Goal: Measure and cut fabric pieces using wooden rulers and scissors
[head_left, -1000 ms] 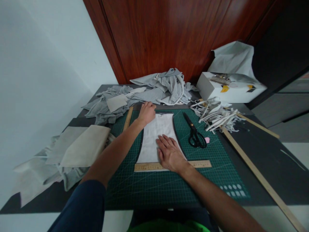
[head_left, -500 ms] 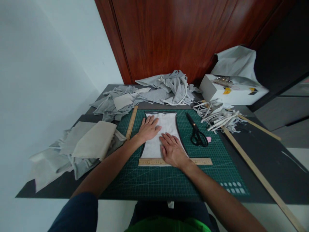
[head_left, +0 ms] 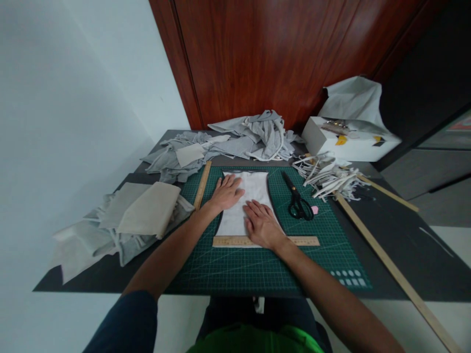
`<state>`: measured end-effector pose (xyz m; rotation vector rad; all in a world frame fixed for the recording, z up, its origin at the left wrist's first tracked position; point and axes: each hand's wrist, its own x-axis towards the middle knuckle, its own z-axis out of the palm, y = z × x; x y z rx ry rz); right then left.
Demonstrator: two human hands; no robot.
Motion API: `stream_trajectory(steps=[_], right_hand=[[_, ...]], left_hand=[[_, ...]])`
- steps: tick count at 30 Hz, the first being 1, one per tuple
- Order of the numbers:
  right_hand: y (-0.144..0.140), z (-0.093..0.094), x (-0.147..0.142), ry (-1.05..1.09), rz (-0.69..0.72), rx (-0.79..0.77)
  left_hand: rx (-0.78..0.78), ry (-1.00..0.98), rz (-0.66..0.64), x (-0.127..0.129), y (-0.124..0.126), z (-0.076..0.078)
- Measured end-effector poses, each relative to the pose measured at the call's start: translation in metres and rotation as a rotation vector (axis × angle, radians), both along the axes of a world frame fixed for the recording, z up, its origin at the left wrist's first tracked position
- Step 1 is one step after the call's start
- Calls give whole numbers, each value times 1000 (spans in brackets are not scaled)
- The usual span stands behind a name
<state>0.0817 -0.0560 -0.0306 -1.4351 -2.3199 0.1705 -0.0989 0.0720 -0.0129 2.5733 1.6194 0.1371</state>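
Now both palms flat: left hand point(head_left: 225, 192), back from the far edge a sec ago, joins right hand point(head_left: 262, 226) pressing white fabric piece point(head_left: 247, 203) smooth on cutting mat point(head_left: 324, 245), w/ ruler point(head_left: 305, 240) at its near edge.

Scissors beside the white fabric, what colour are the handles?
Black handles on the scissors, with a gold-coloured pivot screw, seen in the head view.

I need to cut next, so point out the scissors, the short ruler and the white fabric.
scissors point(head_left: 297, 202), head view, on the pivot.
short ruler point(head_left: 228, 241), head view, left half.
white fabric point(head_left: 253, 186), head view, bare upper part.
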Motion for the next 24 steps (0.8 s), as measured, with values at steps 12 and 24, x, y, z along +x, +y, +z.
stream_trajectory(steps=[12, 24], right_hand=[[0, 0, 1, -6, 4, -5], [-1, 0, 2, -21, 3, 6]], left_hand=[[31, 81, 5, -48, -25, 3], [80, -52, -3, -51, -29, -1]])
